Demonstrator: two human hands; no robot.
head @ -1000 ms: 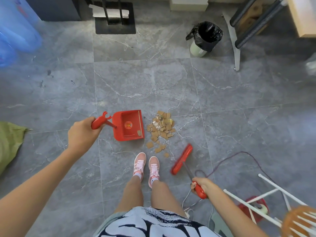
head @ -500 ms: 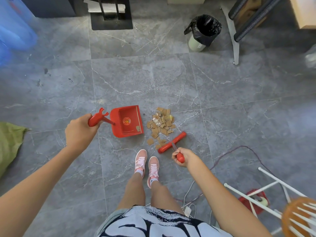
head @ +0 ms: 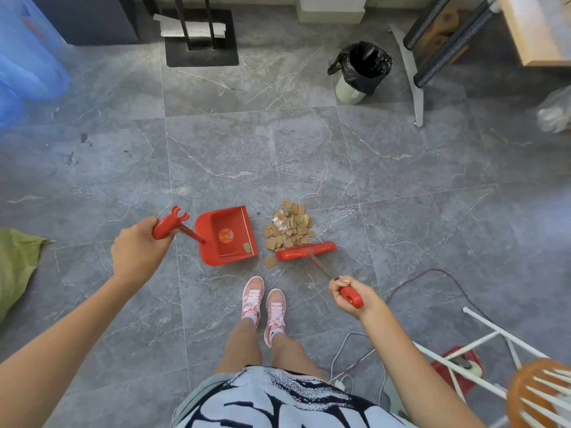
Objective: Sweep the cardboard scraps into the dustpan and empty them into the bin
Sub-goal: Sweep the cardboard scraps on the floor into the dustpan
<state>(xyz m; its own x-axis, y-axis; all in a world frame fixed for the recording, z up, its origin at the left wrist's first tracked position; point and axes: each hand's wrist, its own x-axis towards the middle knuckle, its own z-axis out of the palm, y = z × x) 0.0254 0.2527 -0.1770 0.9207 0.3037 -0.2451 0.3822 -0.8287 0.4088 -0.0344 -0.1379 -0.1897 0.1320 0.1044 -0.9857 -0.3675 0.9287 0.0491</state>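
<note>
1. The right hand (head: 350, 293) is closing tightly round the red brush (head: 306, 251) handle; over the last second it has been carrying the brush head in from well off to its own side, and the head is now lying flat on the floor (head: 278, 156) against the near edge of the cardboard scraps (head: 289, 230), so I judge the sweep is just beginning.
2. The left hand (head: 140, 251) is gripping the dustpan (head: 228, 237) handle and has been keeping the pan almost in place; its open mouth is facing the pile, just beside it.
3. One stray scrap is lying behind the brush head, nearer the feet; it is likely needing a second pass.
4. The dustpan is holding only one small brown piece near its front corner; nearly all the scraps are sitting on the floor between pan and brush.
5. The bin (head: 360, 72), lined with a black bag, is standing well beyond both hands; its contents are too dark to tell.
</note>
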